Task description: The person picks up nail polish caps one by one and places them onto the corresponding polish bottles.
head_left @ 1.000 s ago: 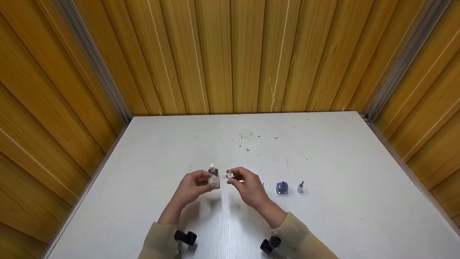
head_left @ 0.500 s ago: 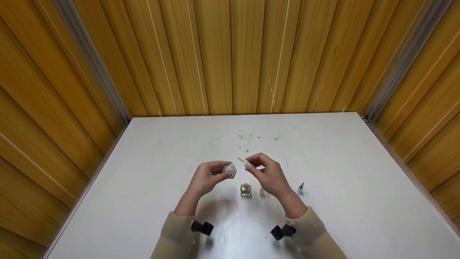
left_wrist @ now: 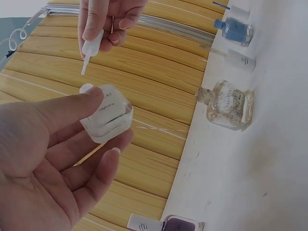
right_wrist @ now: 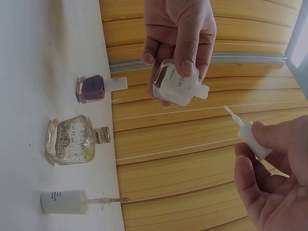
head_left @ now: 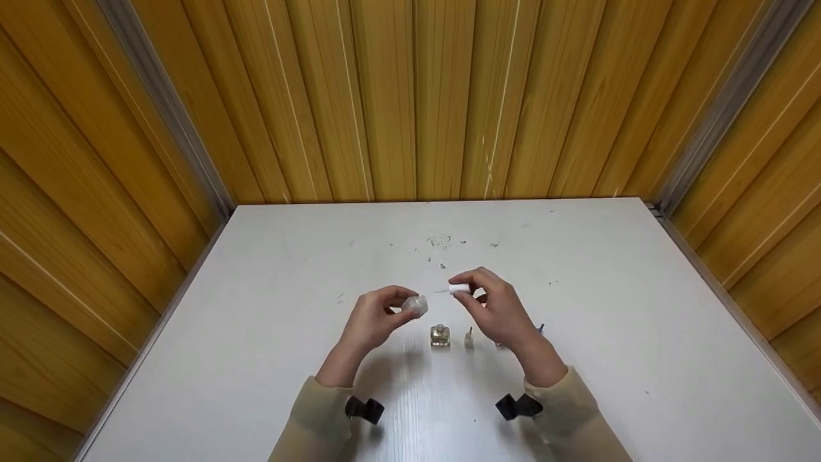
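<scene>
My left hand (head_left: 378, 317) holds a clear bottle of white nail polish (left_wrist: 108, 113) between thumb and fingers. The bottle is uncapped and tilted, its neck (right_wrist: 202, 91) facing the other hand. Between thumb and fingertips my right hand (head_left: 497, 308) pinches the white brush cap (right_wrist: 255, 142). Its brush (right_wrist: 231, 113) points toward the bottle neck, with a gap between them. Both hands are above the table. Below them stands an open bottle of glitter nail polish (head_left: 440, 337), and beside it a white cap with its brush up (head_left: 469, 339).
A blue nail polish bottle (left_wrist: 236, 31) stands open near its brush cap (left_wrist: 238, 10); my right wrist largely hides it in the head view. A capped dark purple bottle (right_wrist: 91, 89) stands farther left. Wood-patterned walls (head_left: 410, 102) surround the white table (head_left: 288, 256).
Both hands have moved right and a little away from me, and farther apart. The brush cap has turned so its brush points left. The glitter bottle has come into sight.
</scene>
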Demonstrator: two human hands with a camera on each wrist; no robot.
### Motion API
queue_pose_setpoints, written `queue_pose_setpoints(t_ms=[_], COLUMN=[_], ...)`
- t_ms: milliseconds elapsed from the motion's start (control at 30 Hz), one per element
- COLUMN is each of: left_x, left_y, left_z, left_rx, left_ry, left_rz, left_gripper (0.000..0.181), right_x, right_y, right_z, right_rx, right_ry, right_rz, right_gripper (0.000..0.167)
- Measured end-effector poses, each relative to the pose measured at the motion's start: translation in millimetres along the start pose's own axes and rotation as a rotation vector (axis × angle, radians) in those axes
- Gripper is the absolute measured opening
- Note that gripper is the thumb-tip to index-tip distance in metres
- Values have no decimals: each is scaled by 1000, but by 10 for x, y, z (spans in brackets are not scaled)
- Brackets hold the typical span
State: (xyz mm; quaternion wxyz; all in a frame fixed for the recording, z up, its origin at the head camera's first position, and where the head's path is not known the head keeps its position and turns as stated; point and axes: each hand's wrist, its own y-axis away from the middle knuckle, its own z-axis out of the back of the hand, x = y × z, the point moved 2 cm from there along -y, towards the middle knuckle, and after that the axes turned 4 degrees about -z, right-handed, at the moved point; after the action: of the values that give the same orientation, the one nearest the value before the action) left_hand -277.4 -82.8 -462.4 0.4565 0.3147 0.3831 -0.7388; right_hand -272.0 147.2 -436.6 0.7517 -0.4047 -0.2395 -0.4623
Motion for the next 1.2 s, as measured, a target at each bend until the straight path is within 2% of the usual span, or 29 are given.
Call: queue_pose_setpoints(t_ms=[167,333,700,967,1200], left_x=[-13,-22,-21,-29,-25], left_y=[5,10,4,5,17], left_z=[-42,-62,-73,-88,-115], left_rx=[-17,-20,5,20,35], left_ry=[-23,-54,-74,-101,-90], left_rz=[-21,-18,21,-1,-23], left_gripper=[26,27,26,26,26], right_x=[28,26,-15,-15,1], right_y=[19,27,24,29,25], right_z=[-1,-14,-43,-62,-100], right_rx=[33,47,76,110,136], right_ry=[50,53,35,49,38], right_rz=[89,127,133,115,110], right_gripper=[15,15,14,13,16])
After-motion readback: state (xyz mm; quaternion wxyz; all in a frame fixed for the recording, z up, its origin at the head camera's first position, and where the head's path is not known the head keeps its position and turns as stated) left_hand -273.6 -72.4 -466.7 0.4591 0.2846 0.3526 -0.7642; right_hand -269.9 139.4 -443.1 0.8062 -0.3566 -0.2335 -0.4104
